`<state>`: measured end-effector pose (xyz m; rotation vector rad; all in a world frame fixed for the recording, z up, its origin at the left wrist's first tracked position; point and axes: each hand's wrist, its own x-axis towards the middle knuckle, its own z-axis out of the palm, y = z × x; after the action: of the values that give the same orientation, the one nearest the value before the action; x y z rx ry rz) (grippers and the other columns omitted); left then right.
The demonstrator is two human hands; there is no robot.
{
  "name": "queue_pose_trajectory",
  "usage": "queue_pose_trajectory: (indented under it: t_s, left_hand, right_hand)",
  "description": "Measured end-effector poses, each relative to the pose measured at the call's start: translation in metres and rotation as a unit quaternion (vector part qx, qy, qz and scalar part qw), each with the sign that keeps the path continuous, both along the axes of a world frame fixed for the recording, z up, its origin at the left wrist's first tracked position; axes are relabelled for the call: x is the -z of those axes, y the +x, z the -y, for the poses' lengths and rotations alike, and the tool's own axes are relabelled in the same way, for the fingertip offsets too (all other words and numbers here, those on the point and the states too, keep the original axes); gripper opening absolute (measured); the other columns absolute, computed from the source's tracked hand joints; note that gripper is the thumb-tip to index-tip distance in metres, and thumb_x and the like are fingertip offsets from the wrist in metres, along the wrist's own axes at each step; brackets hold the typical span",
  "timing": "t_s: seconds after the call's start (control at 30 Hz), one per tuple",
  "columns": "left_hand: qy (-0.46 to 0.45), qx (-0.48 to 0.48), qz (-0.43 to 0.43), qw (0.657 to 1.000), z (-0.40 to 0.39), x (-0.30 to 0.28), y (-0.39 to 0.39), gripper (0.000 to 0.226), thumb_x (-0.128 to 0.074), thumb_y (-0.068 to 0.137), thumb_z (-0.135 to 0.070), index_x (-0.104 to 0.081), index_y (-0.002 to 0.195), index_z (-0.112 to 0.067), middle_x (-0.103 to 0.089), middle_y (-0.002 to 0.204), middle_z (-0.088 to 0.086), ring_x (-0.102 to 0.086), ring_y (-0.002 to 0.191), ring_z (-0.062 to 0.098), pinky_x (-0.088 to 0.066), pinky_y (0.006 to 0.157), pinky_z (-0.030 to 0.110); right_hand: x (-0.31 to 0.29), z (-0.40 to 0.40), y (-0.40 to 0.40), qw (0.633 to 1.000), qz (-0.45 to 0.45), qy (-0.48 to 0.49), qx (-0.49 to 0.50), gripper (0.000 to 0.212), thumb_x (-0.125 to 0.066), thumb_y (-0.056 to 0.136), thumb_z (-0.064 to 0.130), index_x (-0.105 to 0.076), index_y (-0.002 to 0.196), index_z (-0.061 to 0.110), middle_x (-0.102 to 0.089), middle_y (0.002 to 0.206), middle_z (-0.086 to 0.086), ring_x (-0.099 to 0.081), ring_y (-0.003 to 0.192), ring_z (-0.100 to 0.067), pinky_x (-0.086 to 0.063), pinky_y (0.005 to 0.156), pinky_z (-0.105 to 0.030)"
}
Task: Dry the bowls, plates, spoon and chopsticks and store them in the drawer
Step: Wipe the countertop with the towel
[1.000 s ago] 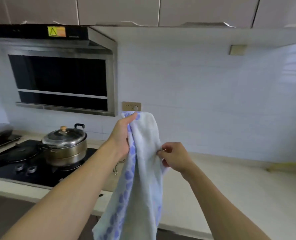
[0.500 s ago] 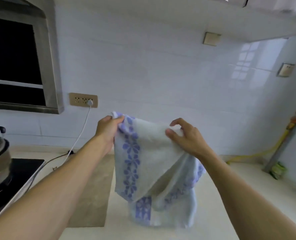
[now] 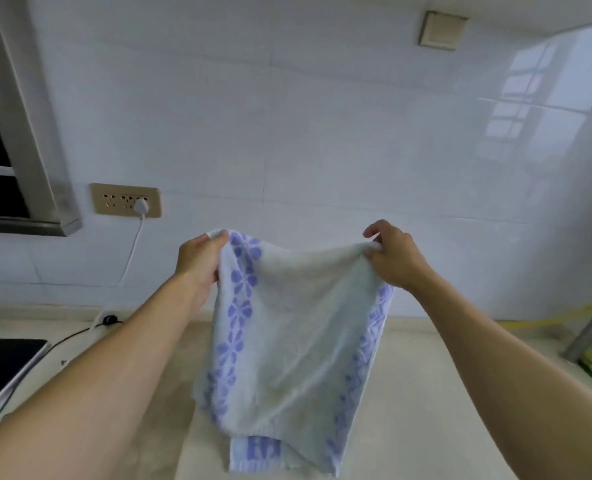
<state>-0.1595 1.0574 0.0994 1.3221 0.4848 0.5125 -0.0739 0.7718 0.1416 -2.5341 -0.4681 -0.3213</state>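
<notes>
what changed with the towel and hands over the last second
The hands moved apart and spread the towel out: it hung bunched a second ago and is now stretched along its top edge. The right hand shifted from the towel's middle to its upper right corner. The view swung right, so the pot left the frame. The left hand still grips the upper left corner; the towel still hangs above the counter.

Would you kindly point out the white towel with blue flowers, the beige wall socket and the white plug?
White towel with blue flowers (image 3: 287, 327): head view, plain middle panel.
Beige wall socket (image 3: 114, 200): head view, left faceplate.
White plug (image 3: 141, 205): head view, plug body.
</notes>
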Motion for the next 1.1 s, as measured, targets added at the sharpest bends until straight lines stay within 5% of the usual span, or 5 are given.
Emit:
queue_pose_trajectory:
  t_s: [0.1, 0.33, 0.57, 0.9, 1.1]
  left_hand:
    - [0.008, -0.044, 0.001, 0.999, -0.003, -0.017, 0.020, 0.013, -0.065, 0.096, -0.028, -0.064, 0.089, -0.016, -0.066, 0.100, 0.004, -0.063, 0.094, 0.022, -0.050, 0.084, 0.035]
    - [0.128, -0.075, 0.051, 0.988, -0.015, -0.043, 0.015, 0.010, -0.063, 0.097, -0.017, -0.071, 0.102, -0.020, -0.065, 0.083, -0.015, -0.057, 0.074, -0.007, -0.042, 0.060, 0.008]
    - [0.124, -0.044, -0.040, 0.991, 0.006, 0.005, -0.036, 0.019, -0.059, 0.084, -0.032, -0.062, 0.078, -0.014, -0.061, 0.082, 0.007, -0.057, 0.078, 0.022, -0.045, 0.076, 0.033]
    - [0.183, 0.031, -0.213, 0.959, 0.029, 0.141, -0.162, 0.026, -0.051, 0.065, -0.035, -0.066, 0.071, -0.015, -0.066, 0.081, 0.015, -0.062, 0.080, 0.026, -0.056, 0.084, 0.049]
    - [0.292, 0.042, -0.291, 0.910, 0.044, 0.174, -0.169, 0.030, -0.051, 0.095, -0.028, -0.065, 0.078, -0.007, -0.068, 0.094, 0.025, -0.063, 0.094, 0.039, -0.042, 0.071, 0.033]
  right_hand:
    - [-0.020, -0.012, 0.032, 0.998, 0.051, 0.049, -0.001, 0.020, -0.049, 0.097, 0.009, -0.063, 0.112, 0.010, -0.066, 0.110, -0.010, -0.058, 0.103, -0.029, -0.041, 0.080, -0.030]
    - [-0.063, -0.019, 0.047, 0.985, 0.125, 0.119, -0.023, 0.018, -0.047, 0.096, 0.008, -0.063, 0.101, 0.015, -0.064, 0.078, -0.009, -0.055, 0.081, -0.030, -0.045, 0.072, -0.036]
    - [0.008, 0.011, -0.008, 0.997, 0.017, 0.078, -0.008, 0.027, -0.042, 0.096, 0.002, -0.066, 0.098, 0.015, -0.064, 0.081, -0.010, -0.055, 0.075, -0.025, -0.040, 0.066, -0.028]
    - [0.173, 0.061, -0.128, 0.979, -0.201, -0.025, -0.007, 0.026, -0.053, 0.090, 0.007, -0.066, 0.083, 0.028, -0.060, 0.071, 0.004, -0.054, 0.064, -0.015, -0.036, 0.051, -0.020]
    - [0.211, 0.068, -0.139, 0.962, -0.271, -0.039, 0.004, 0.021, -0.053, 0.089, 0.014, -0.073, 0.086, 0.015, -0.063, 0.078, -0.002, -0.055, 0.070, -0.018, -0.041, 0.057, -0.023]
